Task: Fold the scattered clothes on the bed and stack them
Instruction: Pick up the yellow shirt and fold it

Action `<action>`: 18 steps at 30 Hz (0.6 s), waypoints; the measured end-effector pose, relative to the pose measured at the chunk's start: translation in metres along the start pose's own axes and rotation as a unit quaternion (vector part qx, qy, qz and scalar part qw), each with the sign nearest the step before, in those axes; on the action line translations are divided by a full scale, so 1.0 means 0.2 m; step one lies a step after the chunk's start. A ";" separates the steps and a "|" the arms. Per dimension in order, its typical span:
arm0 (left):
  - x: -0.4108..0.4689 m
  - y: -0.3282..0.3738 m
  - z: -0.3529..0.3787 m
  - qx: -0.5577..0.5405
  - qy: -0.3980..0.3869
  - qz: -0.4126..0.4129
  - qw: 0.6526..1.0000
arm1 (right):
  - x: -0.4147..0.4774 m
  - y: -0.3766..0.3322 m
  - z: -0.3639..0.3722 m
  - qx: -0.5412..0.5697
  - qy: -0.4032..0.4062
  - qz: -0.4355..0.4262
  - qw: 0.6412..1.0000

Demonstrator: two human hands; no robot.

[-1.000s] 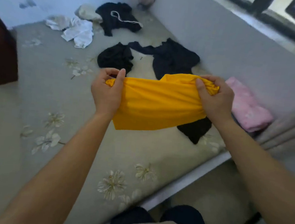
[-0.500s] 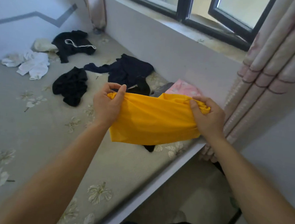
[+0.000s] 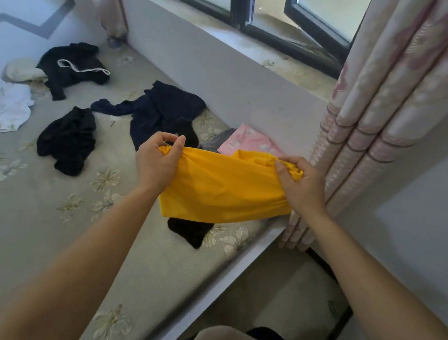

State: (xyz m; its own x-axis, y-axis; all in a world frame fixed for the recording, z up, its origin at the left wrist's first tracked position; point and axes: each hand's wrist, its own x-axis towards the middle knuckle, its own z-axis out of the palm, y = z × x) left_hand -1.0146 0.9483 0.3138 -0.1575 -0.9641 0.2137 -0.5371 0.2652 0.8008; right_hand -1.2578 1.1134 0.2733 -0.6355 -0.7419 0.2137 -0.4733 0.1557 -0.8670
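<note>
A yellow garment [image 3: 224,188] hangs above the bed, stretched between both hands. My left hand [image 3: 156,164] pinches its top left corner and my right hand [image 3: 301,184] bunches its top right edge. Behind it a folded pink garment [image 3: 249,142] lies by the wall on grey cloth. A black piece [image 3: 191,230] pokes out below the yellow one. Farther back lie a navy garment [image 3: 163,108], a crumpled black garment [image 3: 68,140], a black garment with a white cord [image 3: 73,65] and white clothes [image 3: 6,107].
The bed [image 3: 39,222] has a grey sheet with pale flowers; its front edge [image 3: 236,275] runs diagonally to the right. A low wall and window sill [image 3: 252,72] border the bed's far side. Pink curtains [image 3: 377,115] hang right beside my right hand.
My view has swung right and up, bringing the window and curtain in. Both hands kept their hold on the yellow garment and carried it toward the pink folded piece.
</note>
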 end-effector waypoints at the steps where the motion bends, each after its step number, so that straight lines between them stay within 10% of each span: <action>1: 0.05 0.00 0.03 -0.006 -0.005 0.003 1.000 | 0.02 0.01 0.01 -0.005 -0.003 0.004 1.000; 18: 0.80 -0.35 0.93 0.039 -0.106 -0.022 0.993 | 0.60 0.65 0.35 0.009 -0.026 0.144 0.989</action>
State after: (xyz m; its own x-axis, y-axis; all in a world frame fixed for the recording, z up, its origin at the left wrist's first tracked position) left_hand -1.1565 0.7778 0.1886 -0.2986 -0.9531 0.0498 -0.6093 0.2305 0.7587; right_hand -1.3524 0.9998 0.1551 -0.7100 -0.7012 -0.0653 -0.2663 0.3532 -0.8969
